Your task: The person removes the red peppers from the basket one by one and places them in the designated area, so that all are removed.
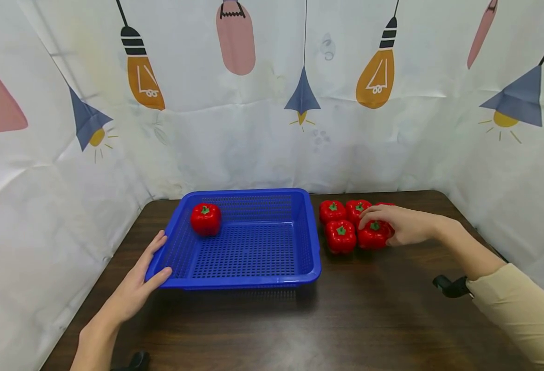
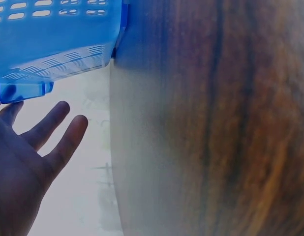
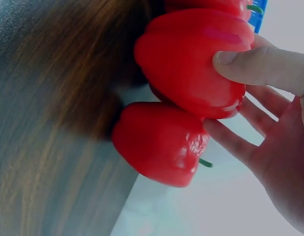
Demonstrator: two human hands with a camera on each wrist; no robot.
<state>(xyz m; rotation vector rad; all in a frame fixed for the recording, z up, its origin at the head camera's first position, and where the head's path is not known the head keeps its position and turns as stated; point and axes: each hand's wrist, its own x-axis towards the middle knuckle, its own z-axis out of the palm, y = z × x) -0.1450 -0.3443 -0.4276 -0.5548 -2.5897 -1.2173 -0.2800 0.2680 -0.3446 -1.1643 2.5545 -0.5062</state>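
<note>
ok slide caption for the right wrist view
Right hand grips a red bell pepper beside other red peppers on a dark wooden table.

Pale beige sleeve (image 1: 522, 314) on right forearm (image 1: 468, 247), creased, leaving the lower part uncovered. Black, curved fitting (image 1: 450, 287) juts out beside sleeve's end. Left forearm (image 1: 96, 337): another black piece (image 1: 138, 361) beside it, partly out of view.
</note>
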